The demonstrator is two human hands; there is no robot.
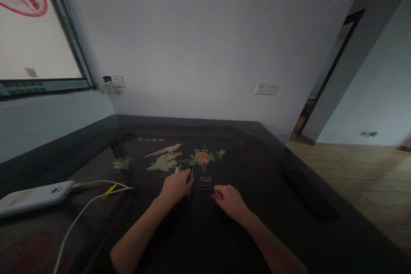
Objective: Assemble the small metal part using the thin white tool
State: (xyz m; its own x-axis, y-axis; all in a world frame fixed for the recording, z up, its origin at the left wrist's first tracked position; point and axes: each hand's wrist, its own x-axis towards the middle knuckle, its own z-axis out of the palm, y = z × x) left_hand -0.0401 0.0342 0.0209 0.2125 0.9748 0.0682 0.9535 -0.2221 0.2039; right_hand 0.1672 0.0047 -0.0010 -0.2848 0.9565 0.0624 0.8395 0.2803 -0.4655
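Note:
My left hand [176,185] rests on a dark lacquered table [276,205] and grips a dark pen-like object [190,188]; a white-tipped piece [177,167] shows just above the knuckles. My right hand [228,200] lies on the table to the right, fingers loosely curled, holding nothing. A small clear plastic box [206,182] sits between the two hands, closest to the right fingertips and apart from them. The table's inlay of a bird [165,150] and an orange flower [203,157] lies just beyond the hands.
A white power bank [34,197] with white cables [83,214] and a yellow tag lies at the table's left edge. Wall sockets [266,89] sit on the white wall behind. A window [35,51] is at the left, a doorway and wooden floor [362,171] at the right.

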